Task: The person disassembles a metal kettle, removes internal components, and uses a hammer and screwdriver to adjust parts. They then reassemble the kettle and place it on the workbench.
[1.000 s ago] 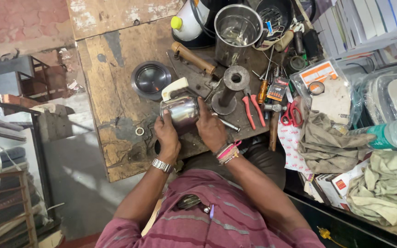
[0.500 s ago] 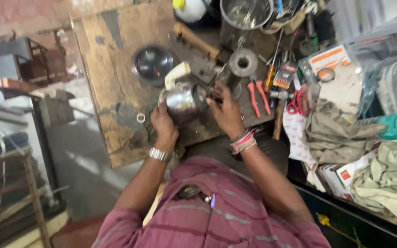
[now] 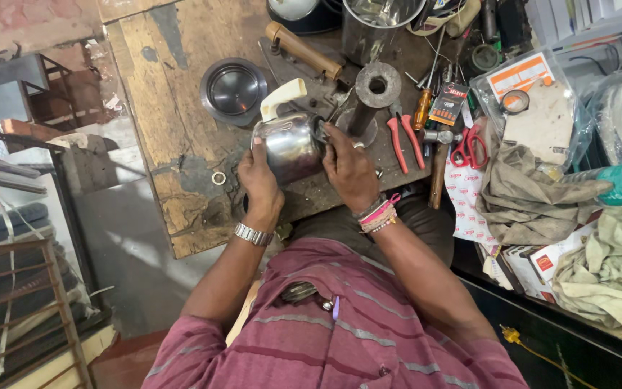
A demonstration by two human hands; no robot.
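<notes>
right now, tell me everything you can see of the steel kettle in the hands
The kettle is a small, rounded pot of shiny, mirror-like steel with a cream handle, plastic by the look, pointing up and away from the person. It is tipped on its side over the worn wooden bench. The left hand cups its body from below; the right hand grips the end facing right, fingers at the rim. Its opening is hidden.

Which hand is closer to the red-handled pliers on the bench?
The right hand. It is at the shiny steel jug, just beside the red-handled pliers. The left hand grips the jug's far side.
</notes>
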